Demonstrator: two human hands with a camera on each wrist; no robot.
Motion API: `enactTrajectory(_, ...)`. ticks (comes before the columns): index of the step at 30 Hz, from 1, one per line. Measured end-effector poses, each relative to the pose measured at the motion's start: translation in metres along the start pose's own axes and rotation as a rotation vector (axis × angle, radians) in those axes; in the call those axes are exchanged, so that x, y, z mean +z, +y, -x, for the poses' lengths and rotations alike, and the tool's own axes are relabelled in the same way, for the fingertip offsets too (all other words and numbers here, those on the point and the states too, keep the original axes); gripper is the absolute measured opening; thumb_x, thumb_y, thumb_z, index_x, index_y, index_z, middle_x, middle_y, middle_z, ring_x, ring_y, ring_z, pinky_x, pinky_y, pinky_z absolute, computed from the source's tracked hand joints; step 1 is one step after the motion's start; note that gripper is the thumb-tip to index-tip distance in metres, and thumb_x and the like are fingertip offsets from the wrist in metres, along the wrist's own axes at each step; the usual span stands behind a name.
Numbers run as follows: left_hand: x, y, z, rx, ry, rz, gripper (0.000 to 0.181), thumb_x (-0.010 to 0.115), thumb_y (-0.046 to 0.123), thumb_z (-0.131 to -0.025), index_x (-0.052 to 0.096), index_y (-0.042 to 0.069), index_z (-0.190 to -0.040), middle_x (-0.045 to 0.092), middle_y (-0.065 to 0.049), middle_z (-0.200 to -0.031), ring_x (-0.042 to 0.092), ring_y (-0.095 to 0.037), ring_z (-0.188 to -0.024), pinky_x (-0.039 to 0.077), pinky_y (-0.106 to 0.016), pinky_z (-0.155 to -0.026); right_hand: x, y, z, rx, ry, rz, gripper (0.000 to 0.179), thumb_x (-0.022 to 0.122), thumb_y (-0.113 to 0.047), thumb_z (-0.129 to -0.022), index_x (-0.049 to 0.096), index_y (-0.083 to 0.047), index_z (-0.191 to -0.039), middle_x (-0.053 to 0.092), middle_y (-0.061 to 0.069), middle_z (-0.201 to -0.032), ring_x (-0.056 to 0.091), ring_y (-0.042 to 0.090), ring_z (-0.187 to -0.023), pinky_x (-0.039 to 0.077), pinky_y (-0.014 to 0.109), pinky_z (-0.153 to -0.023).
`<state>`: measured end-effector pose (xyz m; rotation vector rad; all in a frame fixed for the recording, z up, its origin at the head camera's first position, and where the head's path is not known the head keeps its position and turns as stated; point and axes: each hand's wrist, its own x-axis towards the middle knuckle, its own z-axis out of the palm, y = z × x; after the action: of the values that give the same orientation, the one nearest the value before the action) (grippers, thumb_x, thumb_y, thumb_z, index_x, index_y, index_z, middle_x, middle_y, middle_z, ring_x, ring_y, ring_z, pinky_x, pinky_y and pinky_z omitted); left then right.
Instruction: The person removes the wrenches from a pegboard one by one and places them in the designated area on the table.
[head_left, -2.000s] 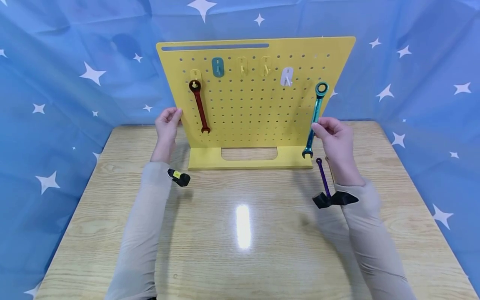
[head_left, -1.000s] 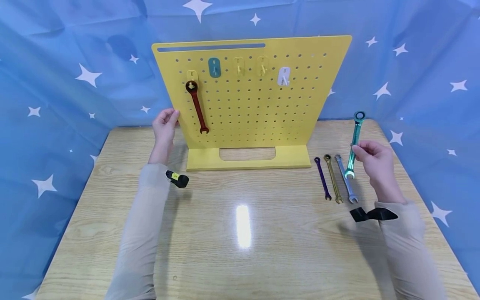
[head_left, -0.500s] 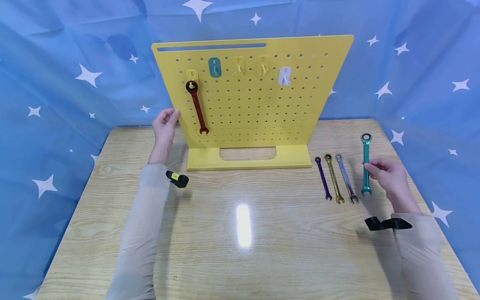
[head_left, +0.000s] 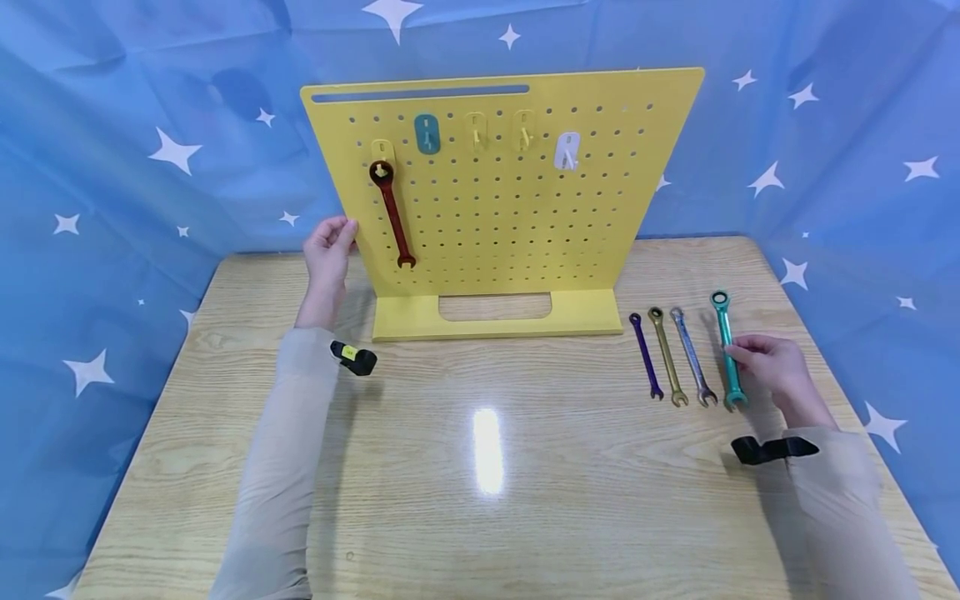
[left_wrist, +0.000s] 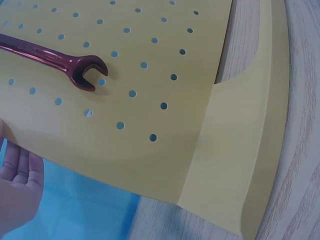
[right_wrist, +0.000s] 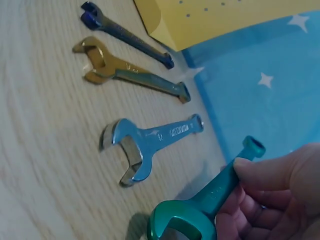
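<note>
My right hand (head_left: pixel 774 367) pinches a green combination wrench (head_left: pixel 723 327) by its shaft, thumb on top. The wrench hangs low over the table at the right, its open end toward me. Beside it lie a silver wrench (head_left: pixel 692 354), a gold wrench (head_left: pixel 667 354) and a purple wrench (head_left: pixel 645 354) in a row. With thumb in front and fingers behind, my left hand (head_left: pixel 327 254) grips the left edge of a yellow pegboard (head_left: pixel 510 250). A dark red wrench (head_left: pixel 393 212) hangs by its ring end from a yellow hook on the board's left.
A teal hook (head_left: pixel 427 135), two yellow hooks and a white hook (head_left: pixel 567 152) sit along the board's upper part with nothing on them. The board stands on its base at the back of the wooden table (head_left: pixel 420 467). Behind hangs a blue star-patterned cloth (head_left: pixel 847 108).
My right hand has carried the green wrench from the board's right edge out to the right, then down toward the table beside the silver wrench. My left hand has stayed on the board.
</note>
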<state>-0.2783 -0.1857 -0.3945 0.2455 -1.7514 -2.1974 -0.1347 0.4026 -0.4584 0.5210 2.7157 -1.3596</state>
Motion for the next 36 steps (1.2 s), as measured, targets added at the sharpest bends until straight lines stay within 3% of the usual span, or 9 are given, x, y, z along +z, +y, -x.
enactTrajectory(5,-0.0005,0.0001,0.0004,0.019,-0.007,-0.012,0.013,0.064,0.006,-0.088,0.063,0.014,-0.078,0.059,0.002,-0.075,0.056,-0.009,-0.071,0.05,-0.023,-0.074,0.0004,-0.0096,0.0059,0.016,-0.061,0.066,0.036,0.055,-0.023,-0.095,0.057,0.011,-0.107,0.055,-0.017,-0.07,0.054,0.002,-0.062,0.048,0.022,-0.054)
enactTrajectory(19,0.0007,0.0002,-0.0001,-0.015,0.008,0.002,0.012,0.065,0.005,-0.087,0.064,0.014,-0.078,0.06,0.002,-0.075,0.055,-0.008,-0.071,0.05,-0.024,-0.075,-0.0006,-0.0028,-0.0005,0.056,-0.159,0.105,0.045,0.054,-0.025,-0.095,0.051,0.015,-0.116,0.058,-0.008,-0.075,0.055,0.005,-0.064,0.052,0.026,-0.058)
enactTrajectory(31,0.0011,0.0035,0.0021,-0.005,-0.004,-0.001,0.014,0.065,0.005,-0.088,0.064,0.015,-0.078,0.059,0.002,-0.075,0.054,-0.009,-0.071,0.048,-0.028,-0.077,-0.0018,-0.006,-0.0029,0.072,-0.169,0.167,0.047,0.056,-0.03,-0.094,0.055,0.013,-0.112,0.059,-0.005,-0.078,0.054,0.007,-0.066,0.05,0.025,-0.057)
enactTrajectory(36,0.0005,0.0043,0.0022,-0.014,0.0,-0.001,0.014,0.064,0.004,-0.088,0.065,0.015,-0.079,0.059,0.002,-0.075,0.054,-0.009,-0.071,0.048,-0.024,-0.073,-0.0003,-0.0076,-0.0039,0.067,-0.15,0.207,0.042,0.057,-0.027,-0.092,0.058,0.012,-0.107,0.059,-0.002,-0.076,0.054,0.009,-0.066,0.049,0.026,-0.056)
